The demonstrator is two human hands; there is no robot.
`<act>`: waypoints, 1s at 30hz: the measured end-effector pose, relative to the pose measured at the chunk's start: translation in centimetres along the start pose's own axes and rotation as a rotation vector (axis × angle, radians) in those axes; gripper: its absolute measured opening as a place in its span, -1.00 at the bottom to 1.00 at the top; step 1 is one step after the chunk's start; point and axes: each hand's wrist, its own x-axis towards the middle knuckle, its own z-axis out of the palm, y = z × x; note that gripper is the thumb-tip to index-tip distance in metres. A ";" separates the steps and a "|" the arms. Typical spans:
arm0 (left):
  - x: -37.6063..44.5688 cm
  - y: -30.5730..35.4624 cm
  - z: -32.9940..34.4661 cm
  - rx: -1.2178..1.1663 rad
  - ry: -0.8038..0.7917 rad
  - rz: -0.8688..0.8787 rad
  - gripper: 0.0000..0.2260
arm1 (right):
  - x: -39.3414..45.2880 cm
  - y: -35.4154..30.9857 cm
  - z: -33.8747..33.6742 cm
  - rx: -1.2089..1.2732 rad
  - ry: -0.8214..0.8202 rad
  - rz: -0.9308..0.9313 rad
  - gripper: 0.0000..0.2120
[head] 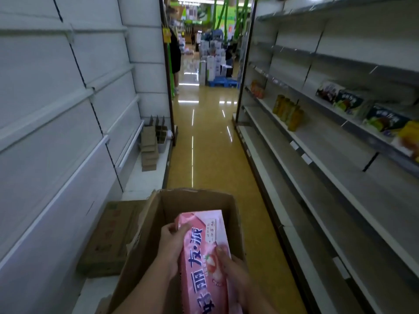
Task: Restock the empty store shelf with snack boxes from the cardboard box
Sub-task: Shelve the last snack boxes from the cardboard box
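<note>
We look down a store aisle; both our hands hold a pink snack box (204, 252) above the open cardboard box (235, 225) at our feet; our left hand (173, 248) curls round its left edge, our right hand (231, 266) grips its right side. The shelf (335, 175) to our right carries only a few boxes (362, 109) and stays mostly bare; we judge the restocking barely begun, with this box not yet placed.

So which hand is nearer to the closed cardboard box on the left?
Left. The left hand grips the left edge of the pink snack box, on the side towards the closed cardboard box. The right hand grips the snack box's far edge.
</note>
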 end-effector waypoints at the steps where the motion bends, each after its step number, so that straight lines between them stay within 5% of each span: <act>1: -1.0 0.1 0.7 0.024 -0.037 0.017 -0.61 | -0.8 -0.1 -0.2 0.032 0.032 -0.017 -0.56; 4: -4.1 1.2 2.3 0.136 -0.170 0.104 -0.58 | -3.4 -0.7 -1.0 0.112 0.050 -0.068 -0.54; 8: -6.2 3.6 3.4 0.398 -0.245 0.259 -0.45 | -7.5 -2.8 -3.2 0.011 0.023 -0.063 -0.87; 10: -7.1 4.5 3.9 0.524 -0.377 0.296 -0.44 | -8.7 -4.2 -4.9 -0.042 0.154 -0.171 -0.68; 13: -8.8 5.6 4.8 0.616 -0.553 0.300 -0.47 | -10.8 -4.9 -6.8 -0.081 0.243 -0.269 -0.06; 18: -10.5 6.1 6.2 0.665 -0.753 0.209 -0.46 | -14.8 -3.8 -8.0 -0.036 0.260 -0.296 -0.18; 22: -12.2 4.9 7.8 0.780 -0.665 0.367 -0.33 | -17.6 -1.6 -8.3 0.101 0.361 -0.325 -0.30; 26: -13.0 3.3 7.0 0.881 -0.306 0.506 -0.05 | -20.2 0.7 -9.6 0.254 0.489 -0.401 -0.48; 28: -12.5 2.3 6.2 0.620 -0.226 0.363 0.01 | -21.6 1.6 -10.4 0.330 0.552 -0.469 -0.41; 30: -12.9 1.4 6.3 0.362 -0.311 0.135 -0.04 | -22.7 2.4 -11.0 0.413 0.589 -0.505 -0.33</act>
